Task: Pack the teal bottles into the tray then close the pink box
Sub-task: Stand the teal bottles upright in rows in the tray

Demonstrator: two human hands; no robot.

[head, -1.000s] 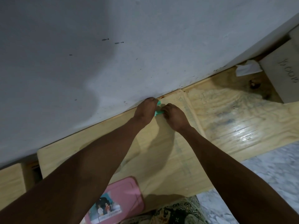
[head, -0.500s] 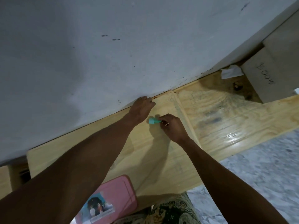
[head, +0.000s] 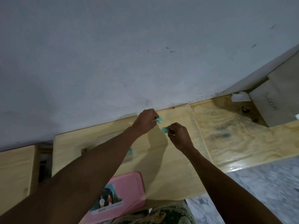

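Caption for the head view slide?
Left hand pinches one teal bottle, right hand a second teal bottle, above the plywood board.

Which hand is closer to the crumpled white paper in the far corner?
Right. The right hand, pinching a teal bottle, is left of the white paper, out from the wall; the left hand, pinching a second teal bottle, is farther left by the wall.
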